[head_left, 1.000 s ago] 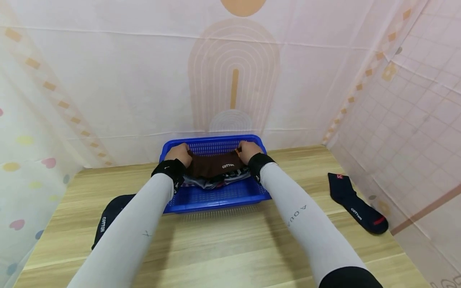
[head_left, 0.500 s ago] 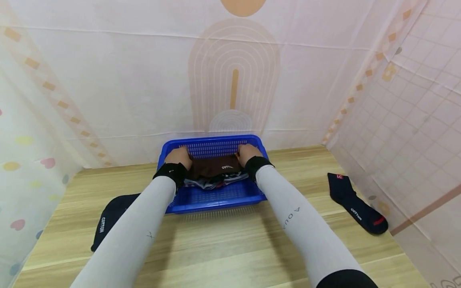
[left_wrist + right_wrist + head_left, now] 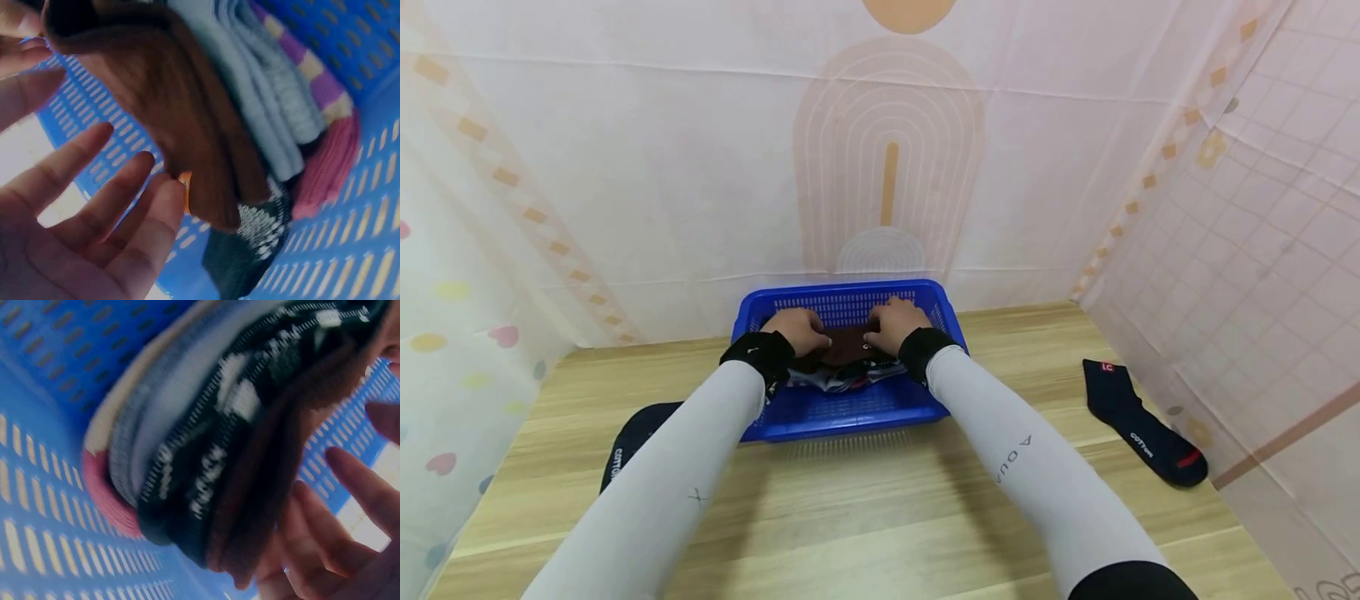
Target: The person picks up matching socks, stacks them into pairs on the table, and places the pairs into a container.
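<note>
Both hands are inside a blue plastic basket (image 3: 842, 431). A folded brown sock (image 3: 150, 94) stands in a row with other folded socks there. My left hand (image 3: 797, 330) has its fingers loosely extended beside the brown sock, near an orange tag (image 3: 185, 190) on it. My right hand (image 3: 897, 325) lies at the sock's other side, its fingers (image 3: 356, 490) relaxed and spread behind it. Next to the brown sock are a dark green and white sock (image 3: 228, 400), a light blue sock (image 3: 250, 94) and a pink, purple and cream sock (image 3: 328, 137). My hands partly cover the brown sock in the head view.
A navy sock (image 3: 1142, 433) lies flat on the wooden table (image 3: 850, 525) at the right. Another dark sock (image 3: 638, 433) lies at the left, partly under my left arm. A patterned cloth wall (image 3: 700, 167) stands right behind the basket.
Both hands have moved inward, closer together over the brown sock, and their grip on its ends has loosened. The basket and the socks on the table stay put.
</note>
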Demonstrator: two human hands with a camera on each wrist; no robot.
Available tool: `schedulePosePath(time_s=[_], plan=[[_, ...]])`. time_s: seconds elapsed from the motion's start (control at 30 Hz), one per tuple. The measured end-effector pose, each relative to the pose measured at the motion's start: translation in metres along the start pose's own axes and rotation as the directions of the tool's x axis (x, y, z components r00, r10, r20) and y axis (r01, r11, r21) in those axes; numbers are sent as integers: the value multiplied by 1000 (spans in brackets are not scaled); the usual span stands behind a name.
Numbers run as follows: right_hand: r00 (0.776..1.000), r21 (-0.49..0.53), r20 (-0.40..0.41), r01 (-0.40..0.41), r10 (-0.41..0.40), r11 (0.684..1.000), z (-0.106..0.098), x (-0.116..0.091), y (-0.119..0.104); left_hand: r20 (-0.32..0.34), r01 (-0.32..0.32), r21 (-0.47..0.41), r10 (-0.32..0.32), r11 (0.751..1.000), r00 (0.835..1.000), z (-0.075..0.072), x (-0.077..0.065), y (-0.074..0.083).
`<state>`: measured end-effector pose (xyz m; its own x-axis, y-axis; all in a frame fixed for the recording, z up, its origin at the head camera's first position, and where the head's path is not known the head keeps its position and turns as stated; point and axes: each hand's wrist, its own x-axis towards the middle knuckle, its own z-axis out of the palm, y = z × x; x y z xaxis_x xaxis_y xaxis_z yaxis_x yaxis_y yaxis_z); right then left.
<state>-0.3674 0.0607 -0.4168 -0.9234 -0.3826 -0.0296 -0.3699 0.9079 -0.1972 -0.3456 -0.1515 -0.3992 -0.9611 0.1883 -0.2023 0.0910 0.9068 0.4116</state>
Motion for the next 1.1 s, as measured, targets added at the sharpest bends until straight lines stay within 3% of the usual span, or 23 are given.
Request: schedulePosePath(time_s=[0.1, 0.2, 0.37, 0.87, 1.1], plan=[[996, -19, 78, -38, 39, 999, 2, -4, -2, 64, 3, 30, -5, 1000, 998, 5, -1, 0], [993, -31, 98, -59, 62, 998, 3, -6, -1, 66, -19, 59, 15, 998, 998, 9, -2, -2], [992, -37, 118, -45, 49, 998, 5, -6, 3, 60, -47, 112, 40, 993, 997, 16, -1, -4], [989, -51, 135, 60, -53, 997, 10, -10, 6, -8, -10, 299, 13, 954, 1000, 39, 3, -6], [985, -76, 162, 74, -61, 994, 16, -8, 10, -18, 8, 316, -3, 949, 1000, 43, -1, 2]])
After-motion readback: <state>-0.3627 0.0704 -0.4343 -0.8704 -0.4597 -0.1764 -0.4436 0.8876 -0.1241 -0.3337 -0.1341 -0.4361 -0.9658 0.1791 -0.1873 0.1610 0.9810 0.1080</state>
